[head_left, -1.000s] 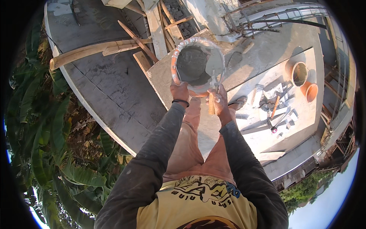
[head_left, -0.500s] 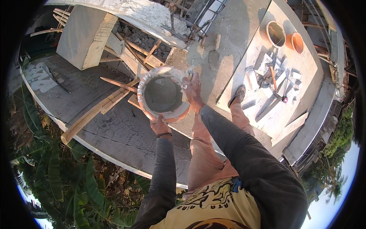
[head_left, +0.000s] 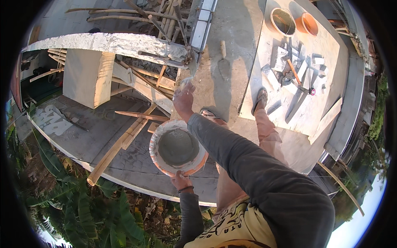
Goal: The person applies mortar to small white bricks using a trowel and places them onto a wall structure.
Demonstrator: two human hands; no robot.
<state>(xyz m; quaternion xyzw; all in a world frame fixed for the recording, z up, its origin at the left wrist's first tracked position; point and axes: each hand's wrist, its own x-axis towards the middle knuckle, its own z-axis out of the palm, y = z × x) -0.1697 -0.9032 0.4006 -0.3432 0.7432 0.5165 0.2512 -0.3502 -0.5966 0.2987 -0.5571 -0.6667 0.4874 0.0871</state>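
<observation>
My left hand (head_left: 180, 180) grips the near rim of an orange bucket (head_left: 155, 163) crusted with grey-white mortar. Wet grey cement mortar (head_left: 178, 147) lies inside it. Beyond the bucket, my right hand (head_left: 184, 99) reaches over the edge of the concrete slab, near the corner of the rough wall. Its fingers are curled; a small pale shape shows at the fingertips, too unclear to name. To the right of that hand, a trowel (head_left: 223, 66) with a wooden handle lies flat on the slab.
On a board (head_left: 252, 89) to the right lie a hammer (head_left: 294, 71), broken pale blocks and two buckets (head_left: 283, 21). Wooden poles (head_left: 120, 144) jut out left of the bucket, near a concrete block (head_left: 84, 78). Plants (head_left: 82, 206) grow below the ledge.
My right hand has left the bucket's rim and moved forward to the slab's edge. The bucket, in my left hand, sits lower in view. The view has shifted.
</observation>
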